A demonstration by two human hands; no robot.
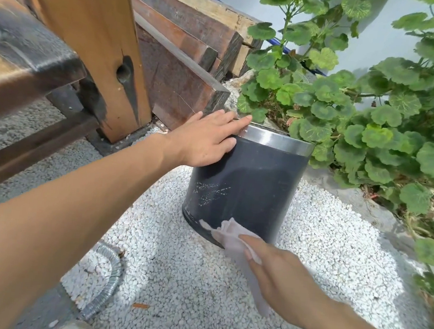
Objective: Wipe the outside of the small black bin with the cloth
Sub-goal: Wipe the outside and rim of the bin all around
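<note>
The small black bin (254, 179) with a silver metal rim stands on white gravel, tilted slightly toward me. My left hand (205, 138) lies flat on its upper left side, fingers spread over the rim. My right hand (281, 277) presses a thin white cloth (232, 233) against the bin's lower front near the base; the cloth trails down under my fingers. Pale scuff marks show on the bin's front wall above the cloth.
White gravel (197, 283) covers the ground around the bin. A leafy green plant (377, 123) crowds the bin's right and back. Wooden beams and a post (90, 28) stand to the left. A ribbed clear hose (108, 281) lies at lower left.
</note>
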